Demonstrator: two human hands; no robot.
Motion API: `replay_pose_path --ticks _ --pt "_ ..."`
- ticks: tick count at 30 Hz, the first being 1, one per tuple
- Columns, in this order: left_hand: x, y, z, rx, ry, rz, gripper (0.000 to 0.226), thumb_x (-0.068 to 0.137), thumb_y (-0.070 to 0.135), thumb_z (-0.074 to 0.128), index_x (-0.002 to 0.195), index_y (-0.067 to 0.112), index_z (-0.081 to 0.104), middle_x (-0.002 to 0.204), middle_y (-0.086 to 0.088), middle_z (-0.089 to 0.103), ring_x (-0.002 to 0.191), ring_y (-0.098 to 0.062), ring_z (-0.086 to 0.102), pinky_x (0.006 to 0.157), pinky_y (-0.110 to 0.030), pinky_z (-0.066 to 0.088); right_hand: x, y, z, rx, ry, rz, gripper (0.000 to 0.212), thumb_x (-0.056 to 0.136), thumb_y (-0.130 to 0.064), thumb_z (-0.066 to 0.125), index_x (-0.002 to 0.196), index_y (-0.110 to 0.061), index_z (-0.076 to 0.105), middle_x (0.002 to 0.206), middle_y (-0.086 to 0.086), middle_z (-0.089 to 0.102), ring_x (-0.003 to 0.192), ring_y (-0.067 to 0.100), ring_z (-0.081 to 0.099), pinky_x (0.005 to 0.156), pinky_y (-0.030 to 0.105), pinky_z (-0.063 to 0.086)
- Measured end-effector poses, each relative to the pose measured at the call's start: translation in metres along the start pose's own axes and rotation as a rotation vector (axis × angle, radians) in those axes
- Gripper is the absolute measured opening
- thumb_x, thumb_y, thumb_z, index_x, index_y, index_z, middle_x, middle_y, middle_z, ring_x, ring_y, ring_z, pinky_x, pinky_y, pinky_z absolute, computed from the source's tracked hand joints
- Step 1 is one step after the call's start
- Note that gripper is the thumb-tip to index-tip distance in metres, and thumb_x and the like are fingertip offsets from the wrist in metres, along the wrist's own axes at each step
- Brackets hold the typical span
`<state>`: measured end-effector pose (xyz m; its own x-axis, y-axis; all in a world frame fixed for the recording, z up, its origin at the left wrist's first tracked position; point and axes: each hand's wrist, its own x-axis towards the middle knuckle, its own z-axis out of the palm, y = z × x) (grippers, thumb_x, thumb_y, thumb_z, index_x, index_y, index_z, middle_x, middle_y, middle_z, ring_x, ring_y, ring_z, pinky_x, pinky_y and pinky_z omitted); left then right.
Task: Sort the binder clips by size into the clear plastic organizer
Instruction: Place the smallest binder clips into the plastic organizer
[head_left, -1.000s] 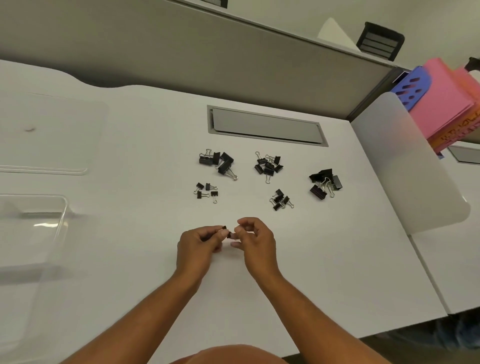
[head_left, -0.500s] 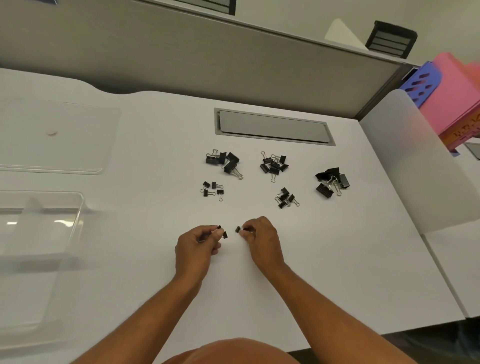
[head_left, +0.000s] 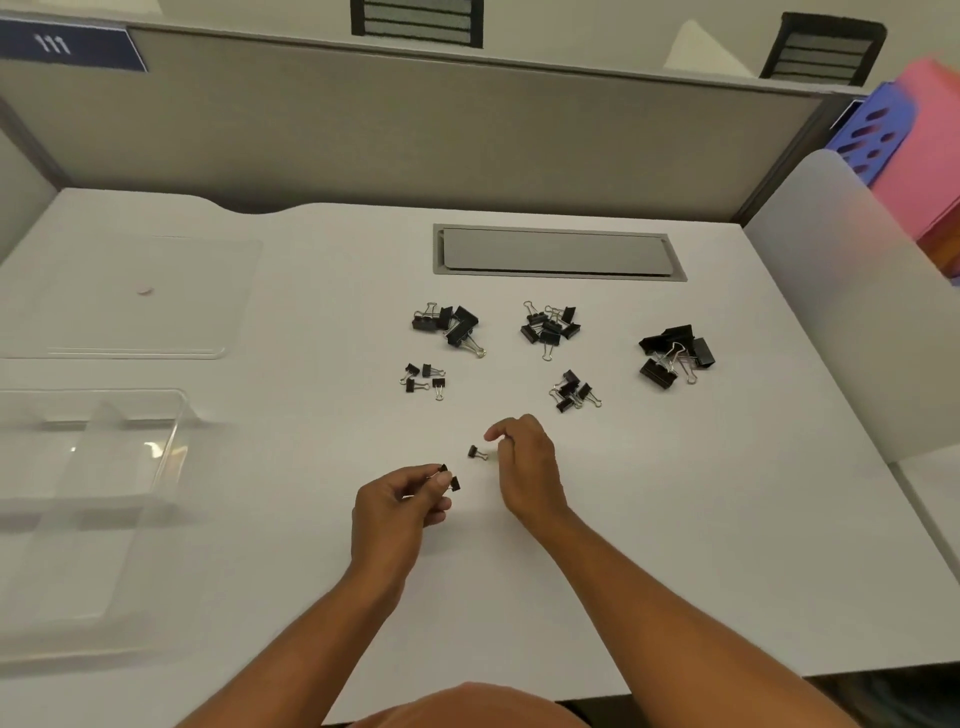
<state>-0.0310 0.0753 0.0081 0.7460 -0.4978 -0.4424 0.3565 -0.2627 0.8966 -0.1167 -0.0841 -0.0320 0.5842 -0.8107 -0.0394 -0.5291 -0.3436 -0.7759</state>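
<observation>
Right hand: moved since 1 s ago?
Yes. The right hand pulled away from the left hand, toward the small clip pile.

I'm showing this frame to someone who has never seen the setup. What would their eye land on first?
Probably the five small heaps of black binder clips on the white desk, beyond the hands. Next, the hands themselves: the left hand pinches tiny clips, while the right hand holds another tiny clip by its wire handle. The clear plastic organizer sits at the left.

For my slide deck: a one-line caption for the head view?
Left hand and right hand each pinch a tiny binder clip; five sorted piles wait beyond.
</observation>
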Motion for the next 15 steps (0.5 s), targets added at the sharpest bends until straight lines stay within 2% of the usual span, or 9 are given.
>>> replay_pose_path --ticks 2,4,7,12,15 --pt "-0.007 0.002 0.003 0.01 0.01 0.01 0.011 0.093 0.02 0.078 0.104 0.017 0.082 0.09 0.0 0.081 0.079 -0.019 0.078 0.081 -0.036 0.064 0.002 0.001 0.004 -0.15 -0.095 -0.074 0.026 0.1 -0.015 0.041 0.107 -0.011 0.066 0.106 0.006 0.055 0.082 0.02 0.057 0.072 0.032 0.047" --pt "-0.014 0.007 0.006 0.019 0.029 0.027 0.011 0.093 0.02 0.078 0.103 0.018 0.082 0.089 -0.001 0.081 0.077 -0.018 0.077 0.08 -0.035 0.064 0.004 0.003 0.007 -0.299 -0.148 -0.081 0.025 0.101 -0.025 0.046 0.114 -0.01 0.061 0.111 0.007 0.055 0.09 0.026 0.058 0.078 0.04 0.051" --pt "-0.02 0.016 0.012 0.041 0.079 0.061 0.009 0.093 0.02 0.079 0.101 0.02 0.082 0.086 -0.001 0.08 0.073 -0.016 0.074 0.076 -0.032 0.062 0.003 0.011 0.01 -0.376 -0.181 -0.119 0.026 0.103 -0.034 0.053 0.12 -0.014 0.055 0.115 0.006 0.054 0.098 0.027 0.059 0.081 0.041 0.053" --pt "-0.026 0.026 0.023 0.062 0.146 0.107 0.006 0.093 0.021 0.079 0.098 0.022 0.082 0.086 -0.002 0.079 0.069 -0.012 0.067 0.074 -0.034 0.06 0.007 0.02 0.005 -0.251 -0.179 -0.081 0.017 0.103 -0.032 0.059 0.112 -0.018 0.059 0.113 0.001 0.055 0.097 0.026 0.063 0.079 0.037 0.051" --pt "-0.031 0.027 0.03 0.059 0.17 0.129 0.006 0.093 0.021 0.079 0.098 0.022 0.082 0.086 0.001 0.079 0.07 -0.012 0.067 0.074 -0.033 0.059 0.009 0.02 0.004 -0.277 -0.223 -0.134 0.033 0.105 -0.031 0.056 0.137 -0.024 0.054 0.122 0.003 0.053 0.104 0.027 0.063 0.085 0.038 0.052"
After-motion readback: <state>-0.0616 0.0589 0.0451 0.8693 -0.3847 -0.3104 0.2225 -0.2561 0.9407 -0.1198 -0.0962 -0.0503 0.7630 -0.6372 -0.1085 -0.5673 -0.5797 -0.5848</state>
